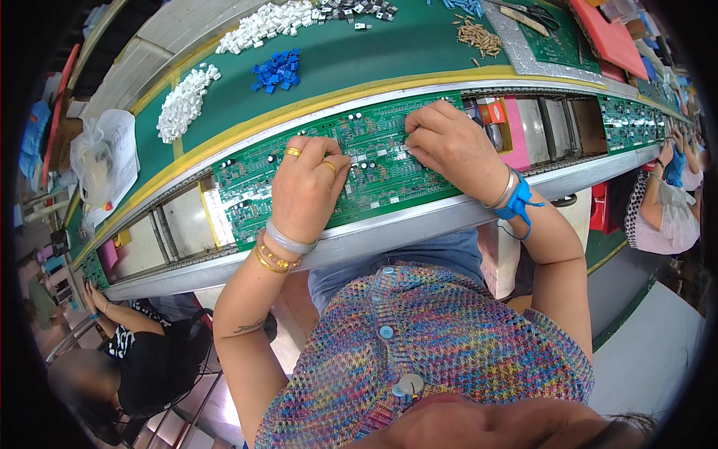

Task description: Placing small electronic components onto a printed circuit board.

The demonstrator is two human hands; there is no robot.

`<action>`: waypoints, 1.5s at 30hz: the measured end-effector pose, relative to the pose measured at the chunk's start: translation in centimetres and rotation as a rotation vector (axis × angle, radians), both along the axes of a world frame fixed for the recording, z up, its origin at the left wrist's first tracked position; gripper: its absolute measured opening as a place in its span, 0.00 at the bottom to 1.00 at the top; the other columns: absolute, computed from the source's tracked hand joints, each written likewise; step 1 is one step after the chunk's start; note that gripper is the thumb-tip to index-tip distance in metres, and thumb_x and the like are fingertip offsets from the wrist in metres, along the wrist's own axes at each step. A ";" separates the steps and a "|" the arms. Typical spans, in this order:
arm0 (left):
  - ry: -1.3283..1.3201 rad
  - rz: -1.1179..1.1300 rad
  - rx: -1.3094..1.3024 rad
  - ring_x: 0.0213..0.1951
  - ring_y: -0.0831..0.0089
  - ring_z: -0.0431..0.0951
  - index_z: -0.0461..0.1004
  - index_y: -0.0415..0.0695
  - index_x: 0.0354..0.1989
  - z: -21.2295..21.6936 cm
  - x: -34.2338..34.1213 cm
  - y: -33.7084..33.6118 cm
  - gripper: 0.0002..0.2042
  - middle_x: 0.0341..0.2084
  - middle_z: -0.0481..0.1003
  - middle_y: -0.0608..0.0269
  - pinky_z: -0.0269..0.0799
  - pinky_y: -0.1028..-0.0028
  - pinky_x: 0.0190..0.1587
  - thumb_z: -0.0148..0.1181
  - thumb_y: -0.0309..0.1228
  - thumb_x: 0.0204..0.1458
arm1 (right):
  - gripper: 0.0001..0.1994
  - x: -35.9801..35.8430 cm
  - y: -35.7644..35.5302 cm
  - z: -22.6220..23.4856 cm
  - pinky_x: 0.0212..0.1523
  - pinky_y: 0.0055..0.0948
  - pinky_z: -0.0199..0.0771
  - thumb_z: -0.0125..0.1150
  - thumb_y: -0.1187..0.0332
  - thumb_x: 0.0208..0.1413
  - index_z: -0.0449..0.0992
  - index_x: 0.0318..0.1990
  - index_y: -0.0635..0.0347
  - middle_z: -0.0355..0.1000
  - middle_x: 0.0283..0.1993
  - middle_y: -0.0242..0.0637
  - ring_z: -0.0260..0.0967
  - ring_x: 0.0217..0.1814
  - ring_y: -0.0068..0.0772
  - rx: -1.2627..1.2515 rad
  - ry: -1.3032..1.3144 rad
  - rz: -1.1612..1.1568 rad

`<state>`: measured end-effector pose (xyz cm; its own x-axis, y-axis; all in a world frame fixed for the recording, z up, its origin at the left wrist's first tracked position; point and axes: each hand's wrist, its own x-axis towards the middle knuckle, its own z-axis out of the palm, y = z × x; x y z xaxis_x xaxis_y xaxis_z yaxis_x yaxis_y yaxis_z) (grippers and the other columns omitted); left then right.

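Note:
A long green circuit board (389,187), set with many small parts, lies on the conveyor rails before me. Over its left half is my left hand (308,176), fingers bent and thumb and fingertips pinched together near the board's surface. My right hand (455,146) bends over the right half, likewise with its fingertips drawn together close to the board. Whatever either pinch holds is hidden behind the fingers or too small to name. A blue wrist strap (520,202) circles my right wrist.
Beyond the rail, the green bench holds white connectors (183,105), blue blocky components (277,71), black parts (355,10) and small tan parts (480,37). Scissors (542,16) lie at the far right. More circuit boards (632,123) sit rightward on the line. Co-workers are on both sides.

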<state>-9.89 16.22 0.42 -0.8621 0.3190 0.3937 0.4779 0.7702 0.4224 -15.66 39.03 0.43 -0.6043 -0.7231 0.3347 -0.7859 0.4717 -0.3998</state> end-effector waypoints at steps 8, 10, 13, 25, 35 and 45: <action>-0.016 0.010 -0.011 0.34 0.65 0.71 0.77 0.42 0.26 -0.1 0.0 0.1 0.07 0.28 0.73 0.65 0.68 0.70 0.35 0.66 0.22 0.36 | 0.07 -0.3 0.3 0.0 0.42 0.31 0.68 0.64 0.75 0.39 0.73 0.29 0.59 0.68 0.37 0.32 0.65 0.41 0.36 0.030 0.048 0.028; -0.008 0.018 -0.028 0.34 0.65 0.71 0.77 0.43 0.27 -0.1 0.2 0.2 0.08 0.29 0.73 0.65 0.68 0.70 0.35 0.66 0.22 0.36 | 0.08 -0.4 0.4 0.2 0.41 0.31 0.68 0.64 0.75 0.39 0.73 0.30 0.59 0.68 0.36 0.32 0.66 0.40 0.36 -0.011 0.046 0.027; -0.013 0.034 -0.040 0.34 0.64 0.71 0.77 0.43 0.28 0.4 0.3 0.0 0.08 0.30 0.73 0.66 0.68 0.70 0.36 0.66 0.22 0.36 | 0.06 -0.4 0.3 0.4 0.40 0.31 0.68 0.62 0.74 0.41 0.73 0.30 0.57 0.67 0.35 0.31 0.65 0.39 0.35 -0.072 0.037 -0.050; -0.024 0.278 -0.050 0.37 0.60 0.72 0.78 0.46 0.30 1.5 -9.9 -9.8 0.06 0.31 0.75 0.61 0.68 0.67 0.41 0.63 0.31 0.44 | 0.06 -8.0 -7.3 3.2 0.34 0.42 0.71 0.55 0.67 0.51 0.75 0.36 0.54 0.74 0.32 0.39 0.72 0.37 0.44 -0.002 -0.086 -0.106; -0.056 0.392 -0.072 0.33 0.59 0.76 0.79 0.45 0.29 -1.8 -15.6 -10.0 0.07 0.27 0.76 0.57 0.71 0.64 0.37 0.62 0.34 0.45 | 0.05 -15.9 -14.3 -2.2 0.42 0.36 0.71 0.59 0.68 0.49 0.74 0.34 0.52 0.70 0.36 0.33 0.68 0.45 0.38 0.098 0.197 -0.119; -0.361 0.203 0.198 0.27 0.66 0.78 0.78 0.43 0.32 3.7 -1.4 -3.8 0.06 0.25 0.77 0.58 0.73 0.72 0.33 0.63 0.29 0.45 | 0.06 -18.2 -14.7 -4.1 0.42 0.38 0.70 0.57 0.69 0.46 0.76 0.27 0.62 0.73 0.32 0.47 0.71 0.39 0.46 0.082 0.284 -0.142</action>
